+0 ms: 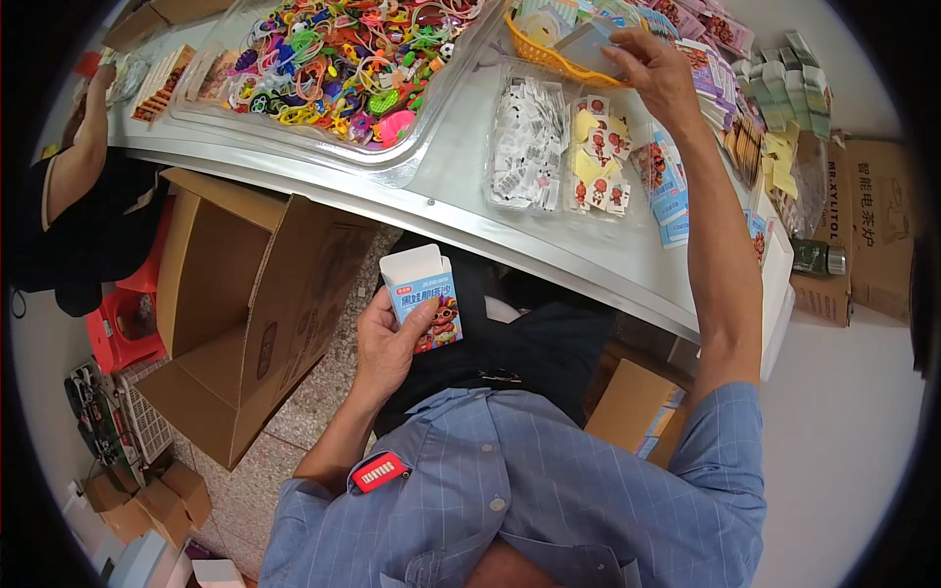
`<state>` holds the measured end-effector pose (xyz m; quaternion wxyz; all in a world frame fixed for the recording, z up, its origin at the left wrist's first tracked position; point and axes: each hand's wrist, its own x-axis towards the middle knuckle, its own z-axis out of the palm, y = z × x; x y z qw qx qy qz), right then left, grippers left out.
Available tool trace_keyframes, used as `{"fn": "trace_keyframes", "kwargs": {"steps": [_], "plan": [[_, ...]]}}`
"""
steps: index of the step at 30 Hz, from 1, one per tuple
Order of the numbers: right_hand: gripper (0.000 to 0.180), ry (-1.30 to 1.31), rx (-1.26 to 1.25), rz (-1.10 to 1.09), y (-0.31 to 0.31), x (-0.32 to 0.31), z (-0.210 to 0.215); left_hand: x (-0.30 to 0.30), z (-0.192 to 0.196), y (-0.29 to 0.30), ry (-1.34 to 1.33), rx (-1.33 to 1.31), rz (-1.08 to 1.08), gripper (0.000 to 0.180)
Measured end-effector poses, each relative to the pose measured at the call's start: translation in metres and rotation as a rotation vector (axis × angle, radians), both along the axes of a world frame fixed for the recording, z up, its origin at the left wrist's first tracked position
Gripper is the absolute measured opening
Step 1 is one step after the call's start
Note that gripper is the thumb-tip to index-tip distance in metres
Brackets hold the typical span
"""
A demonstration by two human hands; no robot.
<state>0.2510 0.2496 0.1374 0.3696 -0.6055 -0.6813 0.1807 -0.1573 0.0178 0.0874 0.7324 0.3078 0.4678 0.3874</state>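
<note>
My left hand point(392, 343) grips a small blue cardboard box point(438, 318) with colourful cartoon print, held upright over my lap. Its white top flap stands raised, and the inside cannot be seen. My right hand point(659, 78) reaches to the yellow plastic basket point(549, 63) at the far edge of the view. Thumb and fingers close on the edge of a flat, grey-blue packet point(586, 49) there. Below the basket, a clear tray of small white packets point(527, 147) sits beside another of red-printed cards point(598, 157). Flattened blue boxes point(662, 181) lie under my right forearm.
A large clear tray point(421, 147) of bright hair ties and small toys fills the left of the table. An open cardboard carton point(265, 304) stands on the floor at left. Another person's arm point(90, 132) is at far left. Stacked printed packs point(720, 83) line the right.
</note>
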Motion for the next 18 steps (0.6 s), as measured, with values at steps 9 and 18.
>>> {"fn": "trace_keyframes", "kwargs": {"steps": [9,18], "plan": [[0.046,-0.508,0.087,0.082,-0.006,-0.024,0.030,0.002,-0.004,-0.001,0.021,0.003,0.003,0.029],[0.040,-0.907,0.314,0.271,0.005,-0.016,0.043,0.006,-0.008,-0.001,0.022,0.003,-0.001,0.028]]}}
